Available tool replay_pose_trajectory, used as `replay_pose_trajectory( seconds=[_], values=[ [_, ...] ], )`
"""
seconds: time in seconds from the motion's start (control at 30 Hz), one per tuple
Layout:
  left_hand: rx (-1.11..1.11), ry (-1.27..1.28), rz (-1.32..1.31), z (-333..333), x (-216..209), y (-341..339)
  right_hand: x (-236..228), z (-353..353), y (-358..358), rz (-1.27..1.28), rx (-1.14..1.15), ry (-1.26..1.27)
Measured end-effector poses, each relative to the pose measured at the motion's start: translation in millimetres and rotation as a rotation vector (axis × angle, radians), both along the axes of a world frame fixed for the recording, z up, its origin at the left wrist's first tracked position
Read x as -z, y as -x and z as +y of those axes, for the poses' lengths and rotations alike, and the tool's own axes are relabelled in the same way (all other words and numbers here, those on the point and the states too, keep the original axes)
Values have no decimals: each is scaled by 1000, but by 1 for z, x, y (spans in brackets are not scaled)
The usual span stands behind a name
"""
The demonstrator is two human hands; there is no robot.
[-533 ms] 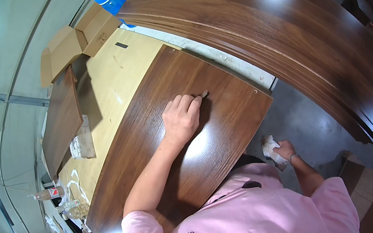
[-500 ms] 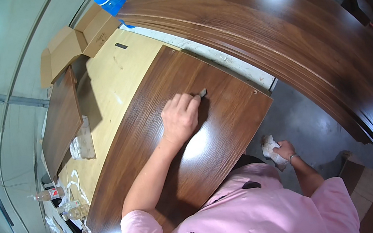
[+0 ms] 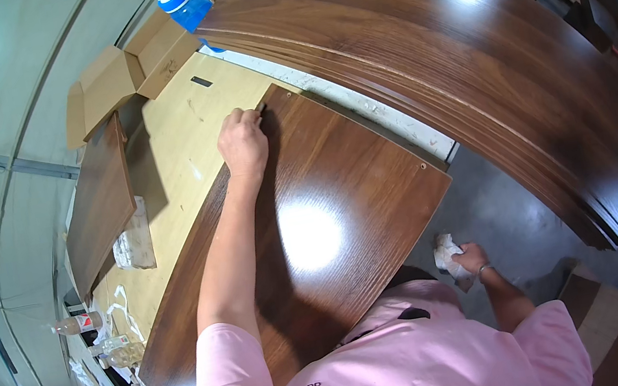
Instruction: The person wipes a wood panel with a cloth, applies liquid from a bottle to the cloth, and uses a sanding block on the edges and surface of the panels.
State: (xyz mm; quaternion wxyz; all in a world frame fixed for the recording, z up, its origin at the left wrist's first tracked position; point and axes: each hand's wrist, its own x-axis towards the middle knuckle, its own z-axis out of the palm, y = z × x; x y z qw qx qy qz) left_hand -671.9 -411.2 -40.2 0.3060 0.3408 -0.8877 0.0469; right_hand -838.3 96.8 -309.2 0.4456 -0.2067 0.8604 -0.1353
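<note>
The person's left hand (image 3: 243,145) is over the far-left long edge of a flat, dark brown wood-grain panel (image 3: 369,157), close to its upper corner. Its grip is pressed together, pinching a small dark piece (image 3: 262,108) that is mostly hidden by the fingers; whether the piece touches the panel cannot be told. The panel lies on a pale yellow worktop (image 3: 185,124), its long axis slanting from lower left to upper right, so most of its surface spreads to the right of and below that grip. The left hand is clearly the nearer one — the right hand (image 3: 471,257) hangs past the panel's near side, over the grey floor (image 3: 502,188), its fingers closed around a crumpled white wad (image 3: 445,252). Beyond the panel's upper-right end lies a stack of glossy brown boards (image 3: 410,18).
</note>
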Motion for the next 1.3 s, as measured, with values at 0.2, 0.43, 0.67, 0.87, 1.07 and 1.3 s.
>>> replay_pose_trajectory(
  seconds=[0.2,0.43,0.67,0.87,1.07,1.3],
  values=[
    [202,-12,9,21,-4,20,4,-1,2,-13,-22,-26],
    [282,-27,-6,13,-2,19,6,-10,6,-80,92,76],
    [162,-15,39,7,2,7,-5,-7,0,-30,43,34],
    [231,35,27,20,0,4,1,-1,1,1,1,-20],
    [117,19,-16,4,-3,17,-3,-11,2,36,-72,-50],
    [146,12,10,7,-4,28,5,-16,3,-56,12,41]
  ],
)
